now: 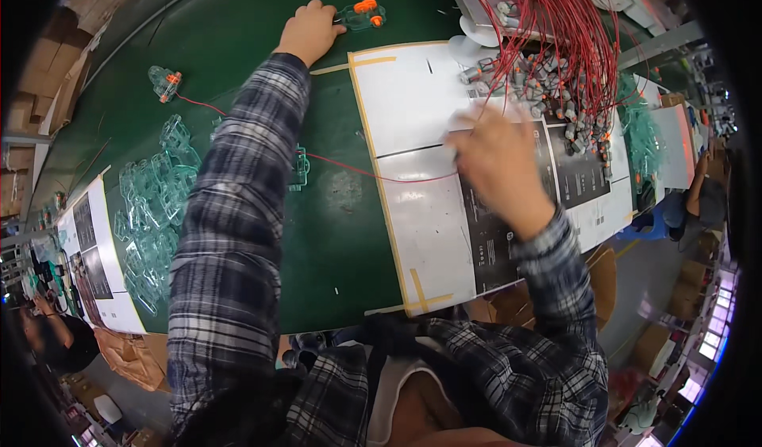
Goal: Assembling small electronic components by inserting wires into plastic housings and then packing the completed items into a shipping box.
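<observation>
At the far edge of the green table, my left hand (311,33) has its fingers closed at the near-left end of a clear teal plastic housing (371,14) with orange parts. My right hand (504,165) is smeared by motion above the white sheet, close to a pile of small grey motors (548,86) with orange ends and red wires. What its fingers do is too blurred to tell. A thin red wire (381,177) runs from beneath my left forearm toward that hand. Farther left lies another clear housing (165,84) with orange parts and a red wire.
Several empty teal housings (155,209) are heaped left of my left forearm, and one housing (299,169) lies just right of it. White sheets with black printed panels (421,233) are taped to the table (333,264). More teal pieces (641,130) lie at the right. People work at both sides.
</observation>
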Demonstrator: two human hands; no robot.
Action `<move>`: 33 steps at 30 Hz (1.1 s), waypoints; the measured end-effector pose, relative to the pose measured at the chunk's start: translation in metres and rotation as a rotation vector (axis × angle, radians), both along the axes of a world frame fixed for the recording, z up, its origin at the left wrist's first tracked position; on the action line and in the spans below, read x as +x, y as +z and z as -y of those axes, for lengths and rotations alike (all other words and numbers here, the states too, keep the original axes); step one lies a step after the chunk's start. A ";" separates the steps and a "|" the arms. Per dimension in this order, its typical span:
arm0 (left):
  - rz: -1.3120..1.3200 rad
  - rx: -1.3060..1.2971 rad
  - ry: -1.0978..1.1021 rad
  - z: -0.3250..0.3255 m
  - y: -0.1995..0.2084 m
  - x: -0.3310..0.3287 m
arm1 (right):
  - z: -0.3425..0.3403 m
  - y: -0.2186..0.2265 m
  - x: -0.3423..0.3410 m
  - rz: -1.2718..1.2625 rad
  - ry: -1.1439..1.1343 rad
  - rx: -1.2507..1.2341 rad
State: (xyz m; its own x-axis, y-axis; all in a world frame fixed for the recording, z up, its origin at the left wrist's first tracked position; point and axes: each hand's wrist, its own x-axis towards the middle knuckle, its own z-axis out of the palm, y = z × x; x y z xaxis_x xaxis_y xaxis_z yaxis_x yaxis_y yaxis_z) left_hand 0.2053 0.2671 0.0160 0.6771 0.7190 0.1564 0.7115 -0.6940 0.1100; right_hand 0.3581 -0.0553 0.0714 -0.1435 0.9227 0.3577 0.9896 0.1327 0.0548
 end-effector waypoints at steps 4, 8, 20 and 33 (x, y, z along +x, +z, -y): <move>-0.010 -0.107 -0.166 0.019 0.041 -0.035 | 0.056 0.006 -0.057 -0.365 0.447 -0.192; 0.086 -0.165 -0.711 0.104 0.102 -0.074 | 0.074 0.027 -0.057 -0.679 0.439 -0.150; 0.320 -0.179 -0.327 0.294 0.044 -0.153 | 0.047 -0.001 -0.099 -0.927 0.064 -0.263; 0.423 -0.089 -0.182 0.349 -0.010 -0.164 | 0.023 0.001 -0.141 0.083 0.241 -0.222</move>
State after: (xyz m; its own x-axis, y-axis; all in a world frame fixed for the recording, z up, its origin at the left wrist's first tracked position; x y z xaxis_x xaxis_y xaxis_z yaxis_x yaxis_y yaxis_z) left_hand 0.0414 -0.0814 0.0061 0.6833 0.6179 0.3891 0.4589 -0.7779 0.4294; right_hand 0.2176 -0.0787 0.0722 -0.3869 0.9129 0.1300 0.9219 0.3796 0.0776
